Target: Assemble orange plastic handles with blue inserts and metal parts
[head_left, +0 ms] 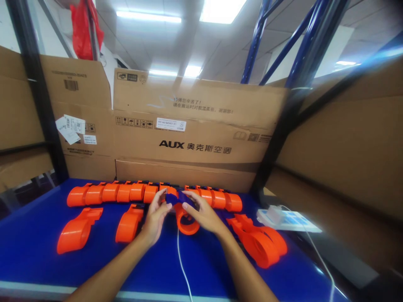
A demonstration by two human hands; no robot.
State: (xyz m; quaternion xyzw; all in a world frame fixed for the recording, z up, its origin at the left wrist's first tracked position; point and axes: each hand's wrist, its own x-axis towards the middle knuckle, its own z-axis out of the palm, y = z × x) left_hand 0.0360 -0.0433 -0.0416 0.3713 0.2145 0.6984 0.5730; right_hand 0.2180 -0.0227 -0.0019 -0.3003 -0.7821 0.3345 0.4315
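Note:
Near the middle of the table, my left hand [155, 220] and my right hand [204, 212] are closed around the upper end of one orange tape dispenser [189, 228]. Its ring hangs down below my fingers. A dark blue piece [175, 199] shows between my thumbs and fingertips; I cannot tell how it is joined to the dispenser. Just left of my left hand lies a single orange dispenser [127, 226], and farther left another orange dispenser [75, 233]. To the right of my right forearm, a few orange dispensers [262, 245] lie against each other.
Behind my hands runs a row of several orange dispensers [129, 192] with black parts on top. A large cardboard sheet [201, 121] closes off the back. A white power strip [289, 219] sits at the right. A white cable [181, 256] crosses the blue table [103, 268].

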